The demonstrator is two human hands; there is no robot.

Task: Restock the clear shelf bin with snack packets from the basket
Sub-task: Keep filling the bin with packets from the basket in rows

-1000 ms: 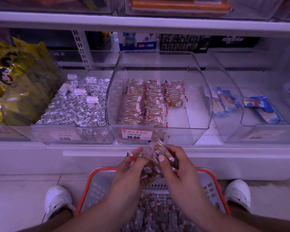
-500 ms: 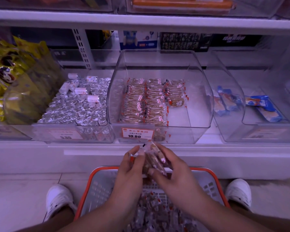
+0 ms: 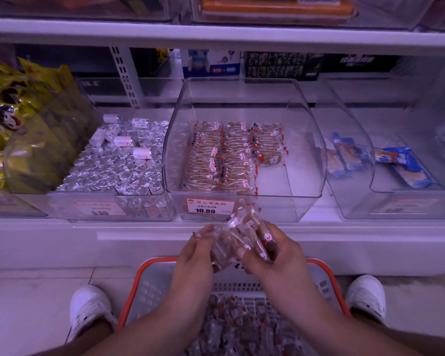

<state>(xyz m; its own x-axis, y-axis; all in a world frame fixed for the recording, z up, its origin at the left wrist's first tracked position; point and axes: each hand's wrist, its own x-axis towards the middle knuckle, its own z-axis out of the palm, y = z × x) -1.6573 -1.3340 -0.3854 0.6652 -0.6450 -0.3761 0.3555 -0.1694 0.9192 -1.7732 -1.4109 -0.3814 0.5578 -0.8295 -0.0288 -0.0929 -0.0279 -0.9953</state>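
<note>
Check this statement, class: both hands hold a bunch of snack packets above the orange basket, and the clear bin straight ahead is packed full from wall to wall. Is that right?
Not quite. The head view shows the clear bin only partly filled: packets sit in rows on its left side, while the right side is bare. The rest stands: the left hand and right hand hold a bunch of snack packets above the orange basket.

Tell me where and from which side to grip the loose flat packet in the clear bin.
Pinch the loose packet by its crimped right end, fingers reaching in from above: it lies flat at the short third row's front, with bare floor of the clear bin to its right.
</note>
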